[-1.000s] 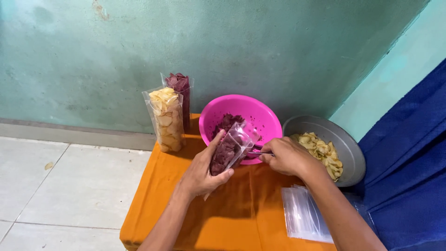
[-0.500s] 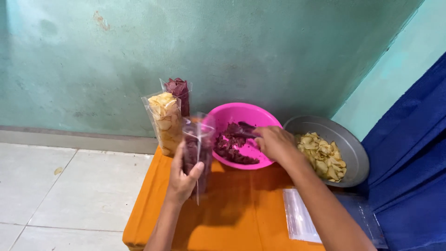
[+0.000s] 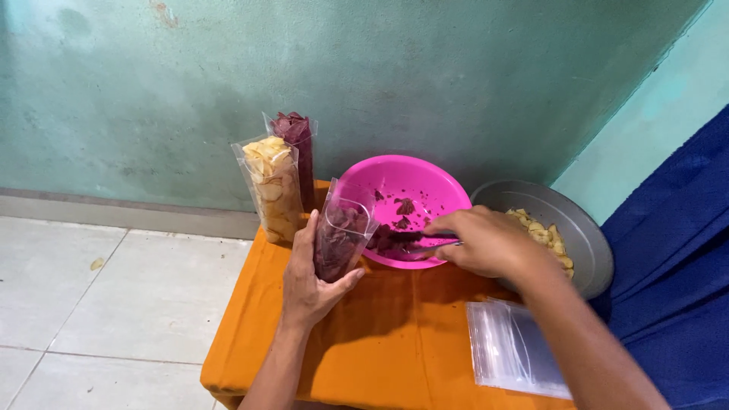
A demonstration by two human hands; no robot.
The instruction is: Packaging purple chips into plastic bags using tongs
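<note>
My left hand [image 3: 307, 277] grips an open clear plastic bag [image 3: 340, 237] part full of dark purple chips, held upright beside the pink bowl [image 3: 425, 176]. Over the bowl's near edge, my right hand [image 3: 486, 241] holds a metal spoon [image 3: 425, 246] whose tip lies among the purple chips [image 3: 391, 237] in the bowl. More purple chip pieces [image 3: 404, 206] cling to the bowl's inner wall.
Two filled bags stand by the wall: one of yellow chips [image 3: 273, 186], one of purple chips [image 3: 298, 148]. A grey metal bowl [image 3: 566, 220] of yellow chips sits right of the pink one. A stack of empty clear bags [image 3: 512, 345] lies on the orange cloth [image 3: 387, 342]. Blue fabric [image 3: 676, 258] hangs at right.
The bag went from tilted at the bowl to upright at the left. My right hand moved down to the bowl's near edge with the spoon.
</note>
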